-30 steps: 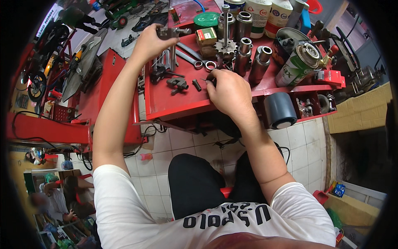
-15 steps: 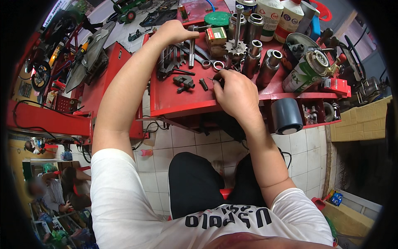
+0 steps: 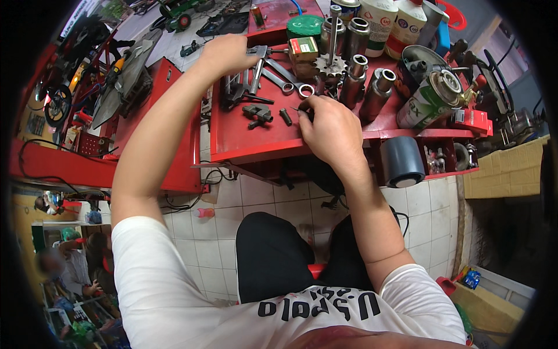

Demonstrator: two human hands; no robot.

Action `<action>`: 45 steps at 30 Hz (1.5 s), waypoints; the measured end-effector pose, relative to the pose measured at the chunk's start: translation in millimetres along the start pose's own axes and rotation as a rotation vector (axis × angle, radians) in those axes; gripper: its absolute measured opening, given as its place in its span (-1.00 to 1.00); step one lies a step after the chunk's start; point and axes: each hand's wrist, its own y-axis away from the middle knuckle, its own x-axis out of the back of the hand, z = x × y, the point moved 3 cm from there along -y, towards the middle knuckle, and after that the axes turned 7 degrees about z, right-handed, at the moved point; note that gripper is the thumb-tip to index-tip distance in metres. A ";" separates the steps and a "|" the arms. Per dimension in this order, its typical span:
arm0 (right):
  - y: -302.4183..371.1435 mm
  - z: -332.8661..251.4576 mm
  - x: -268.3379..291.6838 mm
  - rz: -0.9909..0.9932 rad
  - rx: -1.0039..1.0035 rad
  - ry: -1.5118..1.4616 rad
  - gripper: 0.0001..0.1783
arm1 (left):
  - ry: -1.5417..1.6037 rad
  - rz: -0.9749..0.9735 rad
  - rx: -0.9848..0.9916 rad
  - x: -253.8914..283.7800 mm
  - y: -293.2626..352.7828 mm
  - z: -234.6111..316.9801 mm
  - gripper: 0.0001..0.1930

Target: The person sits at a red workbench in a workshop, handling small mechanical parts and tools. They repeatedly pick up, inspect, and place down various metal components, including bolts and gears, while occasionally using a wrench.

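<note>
Over the far left of the red work surface [image 3: 264, 144], my left hand [image 3: 225, 55] is closed around a silvery metal tool with a blocky head [image 3: 257, 52] and a tilted shaft. Its exact kind is unclear. My right hand [image 3: 332, 125] rests at the front edge with fingers curled together; a thin dark tip shows by them, the rest hidden. Just left of those fingers lies a short dark bolt [image 3: 285, 117]. Beside it is a dark metal fitting with a crossbar [image 3: 257, 115]. Ring spanners [image 3: 306, 91] lie beyond, near a small green-and-red box [image 3: 303, 51].
Tall sockets [image 3: 378, 93] and a toothed sprocket [image 3: 331, 66] stand at the back right, with bottles [image 3: 378, 26] and a green-white can [image 3: 430, 99]. A dark cylinder [image 3: 402, 163] sits at the front edge. Red cabinet [image 3: 168, 116] stands left; another person [image 3: 75, 267] is far left.
My left hand has moved left, and the metal tool in it has gone from upright to tilted, its blocky head now showing. My right hand has stayed put.
</note>
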 end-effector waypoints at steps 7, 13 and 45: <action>0.7 -1.4 -2.8 0.086 0.041 -0.046 -0.83 | 0.065 -0.291 -0.387 0.5 59.9 -4.8 -0.33; 0.7 -1.5 -3.1 0.103 0.063 -0.047 -0.83 | 0.122 0.096 -0.470 42.2 39.1 -41.9 -0.33; -3.1 0.8 2.3 0.150 0.066 -0.268 -0.83 | 0.805 0.245 -0.292 27.7 111.4 60.8 -0.47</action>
